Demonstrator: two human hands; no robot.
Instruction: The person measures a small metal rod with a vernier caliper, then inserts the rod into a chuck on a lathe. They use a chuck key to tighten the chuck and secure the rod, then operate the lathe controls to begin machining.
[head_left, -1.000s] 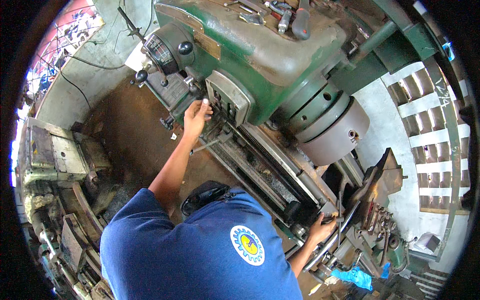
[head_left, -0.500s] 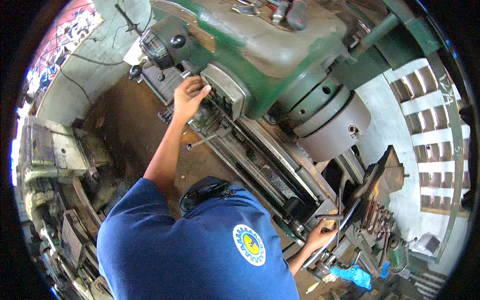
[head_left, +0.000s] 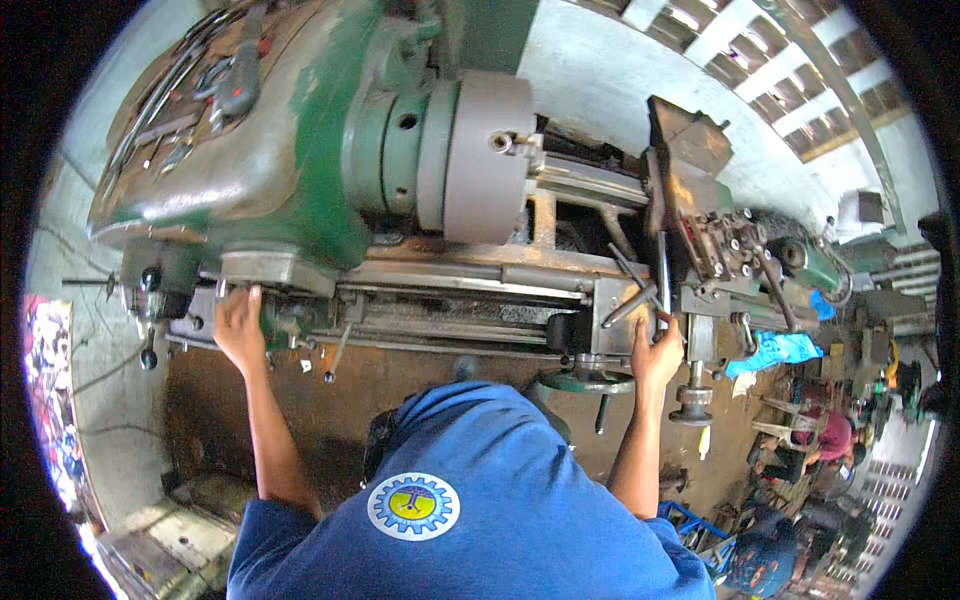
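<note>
A large green and grey metal lathe [head_left: 310, 215] stretches across in front of me. My left hand [head_left: 238, 328] reaches up to the lower edge of the grey housing [head_left: 258, 268] on the headstock. Its fingers are curled, and what they grip is hidden. Beside it on the left are levers with black ball knobs [head_left: 150, 278]. Over at the carriage, my right hand [head_left: 657, 352] closes around the lower end of an upright grey bar [head_left: 663, 270]. Slanted dark handles [head_left: 628, 306] stick out just left of that hand. Between my hands sits the big grey chuck [head_left: 487, 160].
Hand tools [head_left: 238, 95] lie on the headstock top. A handwheel [head_left: 585, 382] juts toward me below the carriage. Blue cloth or plastic [head_left: 780, 350] hangs farther right. Several people are at the lower right, one in a maroon shirt [head_left: 832, 437]. A pale machine [head_left: 165, 550] stands at lower left.
The view has turned and shifted right, so the lathe now lies nearly level. My left hand is still at the headstock housing and my right hand still at the carriage.
</note>
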